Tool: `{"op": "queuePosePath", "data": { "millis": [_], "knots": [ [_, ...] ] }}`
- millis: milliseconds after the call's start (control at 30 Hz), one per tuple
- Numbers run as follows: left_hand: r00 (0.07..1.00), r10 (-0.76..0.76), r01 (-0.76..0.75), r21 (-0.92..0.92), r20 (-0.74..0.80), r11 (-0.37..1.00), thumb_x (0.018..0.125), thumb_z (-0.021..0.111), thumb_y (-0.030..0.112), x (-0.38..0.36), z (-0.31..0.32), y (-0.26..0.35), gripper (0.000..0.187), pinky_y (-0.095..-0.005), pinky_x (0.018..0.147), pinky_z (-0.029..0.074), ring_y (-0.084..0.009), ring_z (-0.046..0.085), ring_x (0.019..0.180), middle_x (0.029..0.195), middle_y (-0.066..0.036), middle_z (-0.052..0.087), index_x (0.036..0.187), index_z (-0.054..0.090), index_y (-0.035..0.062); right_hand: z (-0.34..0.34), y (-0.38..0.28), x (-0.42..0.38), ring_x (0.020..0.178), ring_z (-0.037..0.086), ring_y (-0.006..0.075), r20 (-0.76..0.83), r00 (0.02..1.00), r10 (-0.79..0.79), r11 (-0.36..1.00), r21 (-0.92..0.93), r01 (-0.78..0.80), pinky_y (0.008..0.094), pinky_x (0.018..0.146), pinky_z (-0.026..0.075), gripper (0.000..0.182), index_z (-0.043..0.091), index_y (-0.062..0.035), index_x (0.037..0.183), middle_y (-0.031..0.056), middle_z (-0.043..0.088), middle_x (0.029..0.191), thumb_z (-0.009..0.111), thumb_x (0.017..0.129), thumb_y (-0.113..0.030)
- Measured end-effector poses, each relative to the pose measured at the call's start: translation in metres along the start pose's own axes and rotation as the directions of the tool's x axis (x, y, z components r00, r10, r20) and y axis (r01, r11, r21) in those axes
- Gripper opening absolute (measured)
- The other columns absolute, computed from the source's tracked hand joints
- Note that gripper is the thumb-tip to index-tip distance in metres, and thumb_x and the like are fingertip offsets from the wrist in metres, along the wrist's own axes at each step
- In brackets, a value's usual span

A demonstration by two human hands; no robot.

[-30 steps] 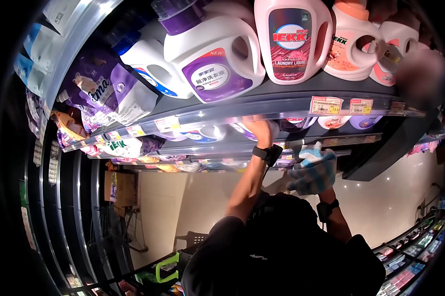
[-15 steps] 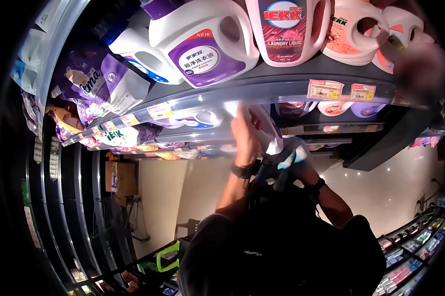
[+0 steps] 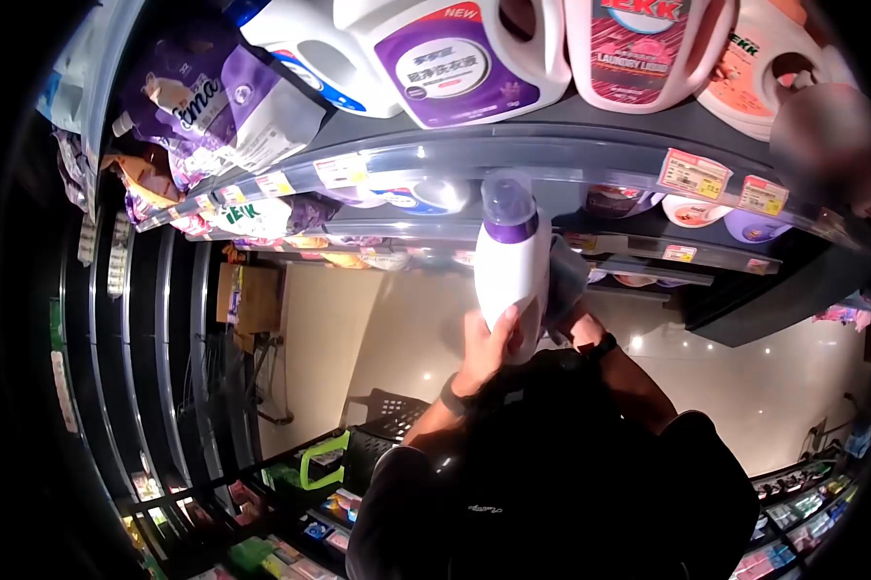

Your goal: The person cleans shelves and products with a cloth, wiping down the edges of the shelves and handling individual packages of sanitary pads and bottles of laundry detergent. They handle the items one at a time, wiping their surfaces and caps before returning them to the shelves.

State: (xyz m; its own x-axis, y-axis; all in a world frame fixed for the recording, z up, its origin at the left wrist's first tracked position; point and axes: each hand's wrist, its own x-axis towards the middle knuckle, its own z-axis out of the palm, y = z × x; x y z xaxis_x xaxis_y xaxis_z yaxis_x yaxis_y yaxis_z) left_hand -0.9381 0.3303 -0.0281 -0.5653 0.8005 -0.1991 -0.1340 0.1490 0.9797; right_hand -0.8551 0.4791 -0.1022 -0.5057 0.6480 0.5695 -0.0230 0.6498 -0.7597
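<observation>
A white detergent bottle (image 3: 511, 266) with a purple collar and a clear cap stands nearly upright before me, just in front of the shelf edge. My left hand (image 3: 493, 346) is wrapped round its lower part, thumb across the side. On the bottle's right side a greyish cloth (image 3: 568, 278) rests against it, blurred. My right hand (image 3: 580, 327) is behind that cloth and grips it; most of its fingers are hidden. The bottle's label side cannot be seen.
Laundry liquid jugs, one with a purple label (image 3: 445, 72) and one with a red label (image 3: 633, 58), line the upper shelf. Price tags run along the shelf edge (image 3: 561, 159). A purple pouch (image 3: 208, 106) lies left. A basket with a green handle (image 3: 324, 462) is behind me.
The bottle has come from tilted by the shelf to nearly upright, closer to me, its cap now visible. My left hand has moved down to its lower part; the cloth is now at its right side.
</observation>
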Motion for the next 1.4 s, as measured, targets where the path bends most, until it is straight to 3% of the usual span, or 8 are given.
{"op": "queuePosePath", "data": {
  "millis": [67, 167, 233, 267, 467, 867, 1167, 1400],
  "knots": [
    [0.990, 0.119, -0.127, 0.120, 0.074, 0.985, 0.096, 0.056, 0.025, -0.002, -0.014, -0.004, 0.037, -0.0243, 0.043, 0.036, -0.0080, 0.050, 0.047, 0.053, -0.001, 0.053, 0.069, 0.059, 0.0001, 0.004, -0.008, 0.005, 0.084, 0.062, 0.0266, -0.020, 0.996, 0.082, 0.964, -0.251, -0.085, 0.0320, 0.070, 0.050, 0.021, 0.059, 0.0002, 0.099, 0.0131, 0.063, 0.094, 0.061, 0.087, -0.017],
    [0.994, 0.026, -0.024, -0.014, 0.105, 1.000, 0.096, 0.057, 0.026, 0.000, -0.033, -0.011, 0.036, -0.0241, 0.043, 0.037, -0.0076, 0.050, 0.048, 0.054, -0.001, 0.055, 0.071, 0.061, -0.0003, 0.017, -0.022, 0.010, 0.088, 0.061, 0.0295, -0.234, 0.857, 0.460, 0.871, 0.309, -0.383, 0.0341, 0.075, 0.050, 0.022, 0.059, 0.0003, 0.104, 0.0148, 0.063, 0.100, 0.062, 0.087, -0.014],
    [0.986, -0.024, 0.019, 0.034, 0.165, 0.999, 0.096, 0.057, 0.024, 0.003, -0.042, -0.008, 0.036, -0.0241, 0.044, 0.036, -0.0065, 0.050, 0.048, 0.053, 0.000, 0.054, 0.069, 0.061, 0.0000, 0.010, -0.038, 0.007, 0.091, 0.061, 0.0267, -0.262, 0.959, 0.109, 0.951, -0.252, -0.177, 0.0351, 0.079, 0.049, 0.023, 0.059, 0.0000, 0.110, 0.0138, 0.064, 0.104, 0.058, 0.090, -0.009],
    [0.985, -0.014, 0.015, -0.004, 0.173, 1.000, 0.095, 0.058, 0.024, 0.005, -0.045, -0.008, 0.035, -0.0240, 0.043, 0.036, -0.0063, 0.049, 0.047, 0.052, 0.001, 0.053, 0.070, 0.061, -0.0002, 0.007, -0.050, 0.008, 0.096, 0.061, 0.0255, -0.183, 0.958, 0.218, 0.970, 0.150, -0.192, 0.0351, 0.082, 0.049, 0.028, 0.058, 0.0006, 0.117, 0.0137, 0.064, 0.108, 0.057, 0.089, -0.006],
    [0.926, 0.216, -0.218, -0.030, 0.309, 0.976, 0.092, 0.060, 0.018, 0.021, -0.077, -0.014, 0.022, -0.0275, 0.061, 0.047, -0.0129, 0.059, 0.068, 0.076, -0.006, 0.064, 0.085, 0.063, -0.0022, 0.027, -0.077, 0.011, 0.113, 0.057, 0.0261, 0.180, 0.920, -0.348, 0.934, -0.021, 0.357, 0.0410, 0.091, 0.048, 0.040, 0.058, -0.0073, 0.126, 0.0129, 0.060, 0.124, 0.064, 0.088, -0.016],
    [0.881, 0.144, -0.159, -0.005, 0.450, 0.987, 0.078, 0.070, 0.006, 0.039, -0.153, 0.010, 0.022, -0.0277, 0.075, 0.050, -0.0112, 0.063, 0.084, 0.089, -0.004, 0.069, 0.098, 0.067, -0.0021, 0.058, -0.069, 0.006, 0.128, 0.046, 0.0313, 0.401, 0.900, -0.172, 0.910, -0.286, 0.302, 0.0447, 0.106, 0.038, 0.062, 0.054, -0.0173, 0.134, 0.0096, 0.051, 0.138, 0.073, 0.077, -0.032],
    [0.908, 0.068, -0.076, 0.003, 0.413, 0.997, 0.080, 0.067, 0.002, 0.038, -0.157, 0.034, 0.016, -0.0247, 0.062, 0.049, -0.0077, 0.059, 0.067, 0.075, -0.001, 0.066, 0.095, 0.069, -0.0019, 0.126, -0.040, -0.024, 0.116, 0.052, 0.0373, -0.259, 0.947, 0.190, 0.974, 0.172, -0.148, 0.0436, 0.096, 0.043, 0.051, 0.055, 0.0022, 0.126, 0.0214, 0.054, 0.128, 0.066, 0.083, -0.022],
    [0.871, 0.338, -0.386, 0.070, 0.357, 0.920, 0.075, 0.067, 0.000, 0.022, -0.147, 0.073, 0.016, -0.0277, 0.067, 0.053, -0.0115, 0.065, 0.073, 0.079, -0.004, 0.070, 0.091, 0.069, -0.0016, 0.121, -0.056, -0.004, 0.113, 0.052, 0.0295, 0.134, 0.930, 0.342, 0.565, 0.762, -0.318, 0.0381, 0.095, 0.044, 0.043, 0.052, 0.0009, 0.127, 0.0166, 0.054, 0.125, 0.059, 0.088, -0.017]
  ]
}}
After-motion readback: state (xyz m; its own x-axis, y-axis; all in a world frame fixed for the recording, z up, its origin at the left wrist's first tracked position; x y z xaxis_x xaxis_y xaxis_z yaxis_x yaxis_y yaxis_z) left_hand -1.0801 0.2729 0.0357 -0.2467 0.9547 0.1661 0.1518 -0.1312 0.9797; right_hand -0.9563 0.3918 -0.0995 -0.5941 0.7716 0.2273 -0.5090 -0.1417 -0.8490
